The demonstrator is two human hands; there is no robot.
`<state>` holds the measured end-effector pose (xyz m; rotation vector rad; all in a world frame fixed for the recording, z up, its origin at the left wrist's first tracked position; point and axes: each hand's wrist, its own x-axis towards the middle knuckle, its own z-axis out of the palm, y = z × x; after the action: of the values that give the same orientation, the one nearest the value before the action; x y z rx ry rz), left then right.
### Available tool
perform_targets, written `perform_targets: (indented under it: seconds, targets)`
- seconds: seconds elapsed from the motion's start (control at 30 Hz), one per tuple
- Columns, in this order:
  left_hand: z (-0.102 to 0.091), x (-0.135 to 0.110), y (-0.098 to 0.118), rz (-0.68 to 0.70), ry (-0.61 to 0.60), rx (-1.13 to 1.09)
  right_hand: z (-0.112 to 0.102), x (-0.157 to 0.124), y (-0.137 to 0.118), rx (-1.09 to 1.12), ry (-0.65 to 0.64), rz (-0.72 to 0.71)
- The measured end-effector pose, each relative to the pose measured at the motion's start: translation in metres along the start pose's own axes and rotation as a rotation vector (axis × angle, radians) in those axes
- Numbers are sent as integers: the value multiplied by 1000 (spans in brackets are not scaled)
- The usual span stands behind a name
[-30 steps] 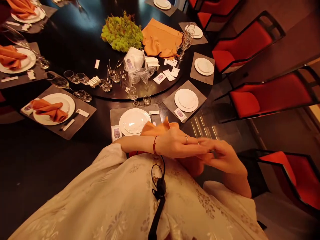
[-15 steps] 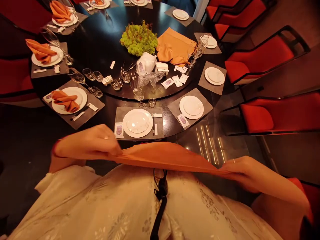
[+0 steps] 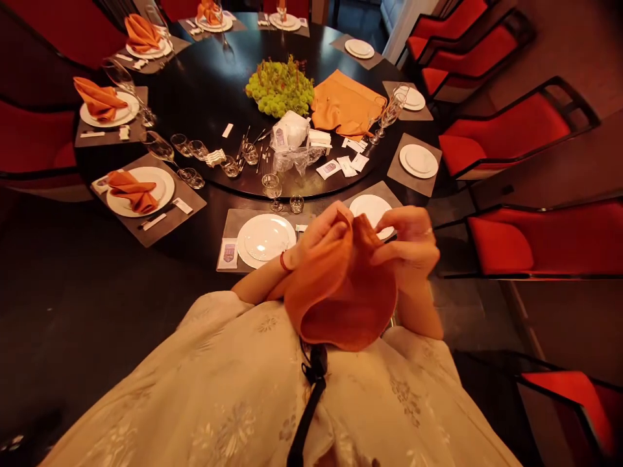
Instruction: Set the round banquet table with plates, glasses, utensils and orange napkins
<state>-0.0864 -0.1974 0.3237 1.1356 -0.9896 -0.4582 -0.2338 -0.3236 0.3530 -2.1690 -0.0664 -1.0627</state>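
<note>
An orange cloth napkin (image 3: 350, 305) hangs in a loose loop between my two hands, in front of my body. My left hand (image 3: 326, 235), with a red bracelet at the wrist, grips one upper edge of it. My right hand (image 3: 411, 241) pinches the gathered edge on the other side, close to the left. Just beyond them lies a white plate stack (image 3: 265, 240) on a grey placemat (image 3: 228, 224), with a printed packet (image 3: 228, 253) at its left. Another white plate (image 3: 370, 211) is partly hidden behind my hands.
Across the round black table (image 3: 195, 84) are folded napkins (image 3: 134, 191) on plates, a green plant centrepiece (image 3: 280, 87), flat orange napkins (image 3: 345, 104), a plastic bag (image 3: 296, 155) and glasses (image 3: 272, 188). Red chairs (image 3: 506, 123) stand at the right.
My hands have come together from far apart, raised above the table's near edge. The napkin, stretched straight before, now droops in a loop between them.
</note>
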Motion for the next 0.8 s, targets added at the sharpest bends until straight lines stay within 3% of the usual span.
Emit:
perform_targets:
  seconds: [0.07, 0.13, 0.27, 0.37, 0.6, 0.8]
  targets:
    - [12, -6, -4, 54, -50, -58, 16, -1, 3, 40, 4, 85]
    - [8, -8, -5, 98, -74, -108, 21, -2, 2, 130, -17, 148]
    - [-5, -5, -7, 89, -69, -127, 16, 0, -2, 272, -97, 225]
    - [1, -3, -9, 56, -59, -116, 12, -1, 5, 266, -130, 237]
    - [32, -9, -24, 65, 159, -69, 11, -10, 18, 170, -79, 236]
    - [38, 1, -29, 174, 245, 8, 6, -9, 14, 52, -91, 242]
